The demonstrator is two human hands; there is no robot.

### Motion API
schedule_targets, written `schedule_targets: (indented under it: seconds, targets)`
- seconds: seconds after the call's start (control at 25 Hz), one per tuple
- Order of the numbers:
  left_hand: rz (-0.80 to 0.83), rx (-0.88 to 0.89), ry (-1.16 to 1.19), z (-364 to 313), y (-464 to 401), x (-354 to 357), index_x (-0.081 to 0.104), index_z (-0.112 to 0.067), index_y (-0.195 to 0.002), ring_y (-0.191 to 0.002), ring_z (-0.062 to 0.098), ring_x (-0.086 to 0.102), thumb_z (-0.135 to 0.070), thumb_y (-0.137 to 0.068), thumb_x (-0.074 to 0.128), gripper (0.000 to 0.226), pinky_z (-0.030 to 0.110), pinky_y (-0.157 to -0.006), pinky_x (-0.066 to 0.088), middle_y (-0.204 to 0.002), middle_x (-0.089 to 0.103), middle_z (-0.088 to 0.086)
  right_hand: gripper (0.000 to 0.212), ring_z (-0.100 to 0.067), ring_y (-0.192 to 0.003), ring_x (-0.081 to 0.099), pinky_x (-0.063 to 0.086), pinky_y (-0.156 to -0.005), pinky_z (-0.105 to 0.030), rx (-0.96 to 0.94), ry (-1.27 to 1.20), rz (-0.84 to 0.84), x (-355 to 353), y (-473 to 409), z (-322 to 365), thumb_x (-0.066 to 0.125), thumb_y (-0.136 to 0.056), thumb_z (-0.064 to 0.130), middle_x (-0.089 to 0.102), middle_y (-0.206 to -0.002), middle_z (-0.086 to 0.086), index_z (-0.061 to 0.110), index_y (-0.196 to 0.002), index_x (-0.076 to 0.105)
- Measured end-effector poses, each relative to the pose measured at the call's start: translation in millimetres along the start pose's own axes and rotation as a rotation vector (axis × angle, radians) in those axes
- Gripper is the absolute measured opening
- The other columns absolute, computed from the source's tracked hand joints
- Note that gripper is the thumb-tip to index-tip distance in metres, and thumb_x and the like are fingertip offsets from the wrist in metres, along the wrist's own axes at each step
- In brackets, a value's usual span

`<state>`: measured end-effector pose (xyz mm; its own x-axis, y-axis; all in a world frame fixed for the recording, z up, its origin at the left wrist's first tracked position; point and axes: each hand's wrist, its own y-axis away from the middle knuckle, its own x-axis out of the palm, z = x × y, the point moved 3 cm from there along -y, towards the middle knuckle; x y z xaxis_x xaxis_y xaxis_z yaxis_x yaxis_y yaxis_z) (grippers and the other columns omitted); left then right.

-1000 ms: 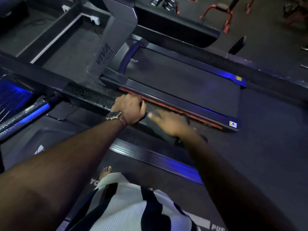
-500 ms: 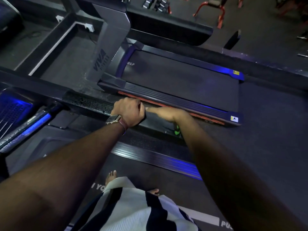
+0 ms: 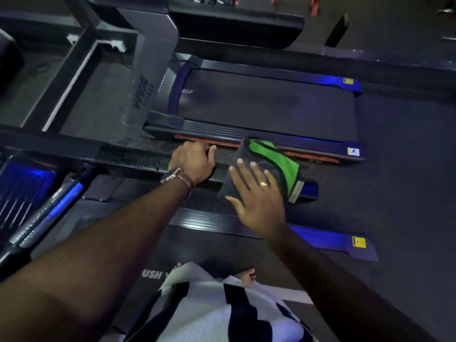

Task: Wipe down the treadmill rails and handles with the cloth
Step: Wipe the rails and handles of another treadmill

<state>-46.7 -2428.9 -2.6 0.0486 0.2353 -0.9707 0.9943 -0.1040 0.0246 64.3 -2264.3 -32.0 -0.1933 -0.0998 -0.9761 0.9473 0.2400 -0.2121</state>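
Observation:
A grey and green cloth (image 3: 274, 159) lies draped over the end of the black textured treadmill handrail (image 3: 133, 160). My right hand (image 3: 259, 193) lies flat on the cloth's near side with fingers spread and straight. My left hand (image 3: 193, 161), with a brown-strapped watch at the wrist, grips the same handrail just left of the cloth, fingers curled over its far side.
A second treadmill (image 3: 266, 104) with blue-lit side rails stands beyond the handrail. I stand barefoot on my treadmill's belt (image 3: 209, 245); its side rail (image 3: 325, 238) runs right. The console (image 3: 22, 191) and a metal bar (image 3: 49, 206) sit at left.
My right hand has drawn back from beside my left hand along the rail to the right, and the cloth now shows under it. My left hand kept its grip.

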Motion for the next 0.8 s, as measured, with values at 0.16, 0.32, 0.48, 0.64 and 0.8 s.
schedule_targets:
  seconds: [0.16,0.32,0.48,0.64,0.8]
  targets:
    - [0.077,-0.010,-0.036,0,-2,4,0.071,-0.020,-0.095,-0.092,0.040,0.065,-0.048,-0.095,0.043,0.040,0.038,-0.074,0.049,-0.099,0.071,0.015,0.075,-0.031,-0.147,0.025,0.015,-0.115,-0.059,0.444,0.088,-0.182,34,28,-5,0.054,-0.085,0.056,0.030,-0.160,-0.005,0.029,-0.152,0.032]
    - [0.186,-0.057,-0.072,2,-9,6,0.070,-0.015,-0.105,-0.102,0.038,0.063,-0.048,-0.092,0.044,0.044,0.039,-0.081,0.048,-0.111,0.069,0.015,0.090,-0.036,-0.151,-0.007,0.006,-0.112,-0.070,0.587,-0.051,-0.310,73,3,73,0.052,-0.087,0.055,0.000,-0.164,-0.011,0.030,-0.158,0.002]
    - [0.176,-0.028,-0.116,1,-10,8,0.070,-0.012,-0.107,-0.101,0.039,0.063,-0.048,-0.092,0.042,0.048,0.039,-0.078,0.047,-0.112,0.068,0.017,0.084,-0.033,-0.151,-0.014,-0.004,-0.121,-0.053,0.825,-0.366,-0.589,72,-2,73,0.044,-0.094,0.060,-0.014,-0.162,-0.019,0.022,-0.158,0.006]
    - [0.141,-0.006,-0.122,0,-12,12,0.068,-0.010,-0.110,-0.105,0.042,0.061,-0.046,-0.092,0.041,0.049,0.041,-0.082,0.047,-0.115,0.066,0.020,0.090,-0.016,-0.153,-0.007,-0.002,-0.123,-0.032,1.625,-1.388,-0.961,50,-53,111,0.039,-0.091,0.056,-0.012,-0.164,-0.010,0.011,-0.157,-0.003]
    - [0.156,0.016,-0.075,1,-10,11,0.069,-0.009,-0.109,-0.105,0.043,0.061,-0.044,-0.092,0.041,0.048,0.041,-0.078,0.044,-0.115,0.065,0.022,0.093,-0.009,-0.150,-0.017,-0.008,-0.122,-0.032,1.459,-1.359,-0.765,35,-47,122,0.036,-0.089,0.061,-0.023,-0.162,-0.006,0.021,-0.155,-0.016]
